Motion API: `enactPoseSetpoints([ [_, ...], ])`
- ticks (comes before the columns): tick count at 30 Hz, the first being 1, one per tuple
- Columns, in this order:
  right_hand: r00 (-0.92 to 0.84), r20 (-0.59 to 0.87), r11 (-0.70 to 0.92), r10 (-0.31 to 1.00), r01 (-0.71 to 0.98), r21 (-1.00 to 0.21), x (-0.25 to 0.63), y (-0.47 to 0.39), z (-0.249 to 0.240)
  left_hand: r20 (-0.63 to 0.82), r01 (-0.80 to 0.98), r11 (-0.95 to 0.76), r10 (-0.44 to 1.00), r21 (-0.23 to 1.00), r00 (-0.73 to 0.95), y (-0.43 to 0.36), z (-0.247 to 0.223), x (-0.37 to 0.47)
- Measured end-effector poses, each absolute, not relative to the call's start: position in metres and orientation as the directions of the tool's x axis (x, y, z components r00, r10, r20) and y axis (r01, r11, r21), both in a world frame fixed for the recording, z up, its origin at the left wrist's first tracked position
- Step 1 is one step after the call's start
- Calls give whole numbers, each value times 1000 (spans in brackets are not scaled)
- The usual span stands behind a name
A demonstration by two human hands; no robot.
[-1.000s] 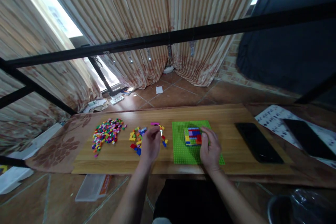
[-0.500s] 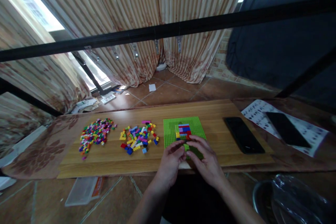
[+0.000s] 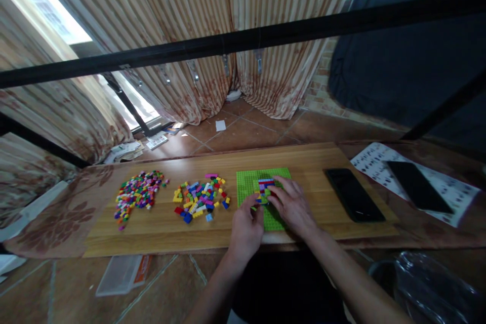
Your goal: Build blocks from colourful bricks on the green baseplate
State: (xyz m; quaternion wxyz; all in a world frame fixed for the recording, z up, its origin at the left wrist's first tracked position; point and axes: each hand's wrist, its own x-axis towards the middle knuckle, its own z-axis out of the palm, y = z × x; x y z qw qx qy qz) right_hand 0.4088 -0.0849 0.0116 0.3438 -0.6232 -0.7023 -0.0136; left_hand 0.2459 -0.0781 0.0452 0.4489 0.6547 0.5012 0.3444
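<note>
A green studded baseplate (image 3: 245, 179) lies on the wooden board, carrying a low build of toy bricks (image 3: 266, 182) in red, blue, purple and yellow. My right hand (image 3: 294, 205) reaches over the build from the right, its fingers closed on a lime-green toy brick (image 3: 267, 192) at the build's near side. My left hand (image 3: 246, 225) is curled at the near left corner, with thumb and fingertips against the build's yellow part. The fingers partly cover the near rows, so the exact contact is hard to see.
Left of the baseplate lie a pile of mixed toy bricks (image 3: 201, 197) and a heap of smaller pieces (image 3: 140, 192). A black phone (image 3: 353, 195) rests on the board (image 3: 311, 162) to the right. Beyond it, a dark tablet-like slab (image 3: 417, 186) lies on a printed sheet (image 3: 374, 159).
Both hands have moved forward from the baseplate's near edge onto the build. The lime-green brick, earlier held between the hands, is now at the build under my right fingers.
</note>
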Motion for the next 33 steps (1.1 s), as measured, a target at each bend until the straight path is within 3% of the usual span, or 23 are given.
enactPoseSetpoints([
  [5, 63, 517, 210, 854, 867, -452, 410, -91, 5, -66, 454, -110, 933, 884, 354, -80, 43, 254],
  [9, 214, 509, 151, 834, 798, -583, 409, -96, 6, -71, 458, -124, 920, 880, 385, -80, 37, 260],
  [14, 468, 356, 61, 809, 536, -842, 406, -96, 5, -64, 480, -142, 919, 865, 388, -82, 34, 260],
  [18, 559, 186, 5, 808, 309, -951, 401, -87, 4, -70, 515, -149, 922, 844, 381, -84, 37, 261],
  [23, 567, 38, -38, 823, 122, -992, 389, -77, 5, -80, 567, -154, 927, 809, 367, -85, 41, 264],
  [33, 560, 37, -48, 827, 136, -990, 384, -75, 5, -91, 615, -183, 918, 767, 386, -87, 39, 265],
])
